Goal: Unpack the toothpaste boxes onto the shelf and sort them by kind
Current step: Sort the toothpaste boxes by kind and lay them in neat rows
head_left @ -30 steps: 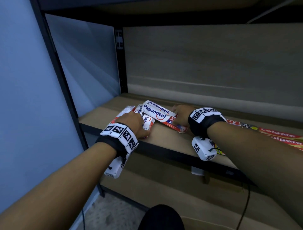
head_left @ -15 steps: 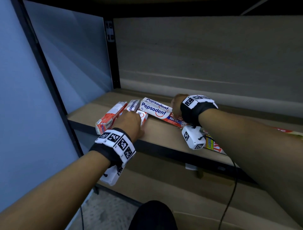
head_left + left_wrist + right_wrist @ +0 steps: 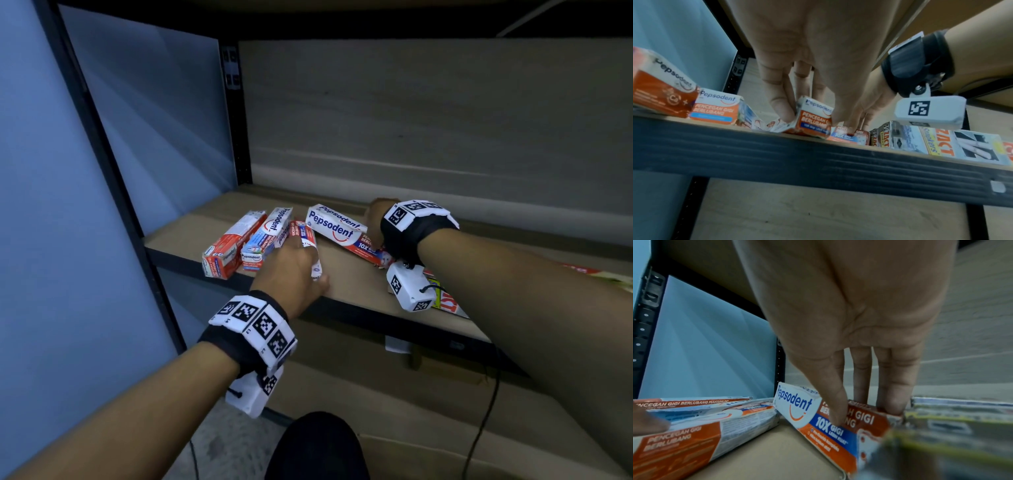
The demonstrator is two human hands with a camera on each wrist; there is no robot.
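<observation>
Left of your grip, two Pepsodent boxes [image 3: 236, 245] lay side by side at the front edge of the shelf [image 3: 352, 284], ends pointing outward. Your left hand [image 3: 291, 270] was curled round a third Pepsodent box [image 3: 813, 116], fingers on one side and thumb on the other, its near end tilted up at the shelf lip. Just right of that, your right hand [image 3: 376, 222] pinched a larger Pepsodent box [image 3: 339, 228] lying askew, thumb on its printed face, fingers behind. Beyond your right wrist lay the Zact boxes [image 3: 931, 142], a different kind. The danger, as I judged it: the left box sat so near the edge that a slack grip or a nudge from its neighbours could tip it off, and the angled box could slide into the Zact boxes, mixing kinds.
</observation>
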